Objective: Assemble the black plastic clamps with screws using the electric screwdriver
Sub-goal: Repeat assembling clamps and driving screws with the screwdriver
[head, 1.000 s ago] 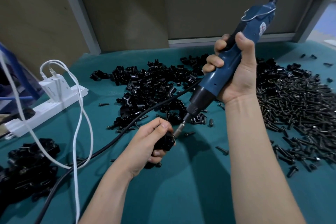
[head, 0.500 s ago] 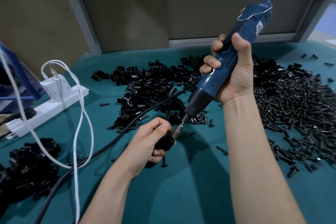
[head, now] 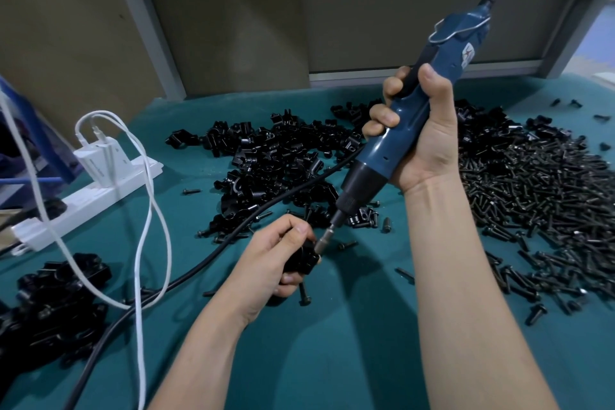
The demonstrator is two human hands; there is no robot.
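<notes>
screwdriver [head: 397,140]: tilted, bit down-left onto clamp [head: 303,258]
right hand [head: 422,130]: grip wrapped round screwdriver
left hand [head: 276,260]: grip closed round clamp

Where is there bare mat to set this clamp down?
Bare mat lies between the left forearm and right forearm. Crowded: clamp pile behind the left hand, screw pile to the right, cables and clamp heap to the left.

Left hand [head: 270,263] and right hand [head: 429,140] are bare; forearms bare to the frame edge; fingernails cut short.
</notes>
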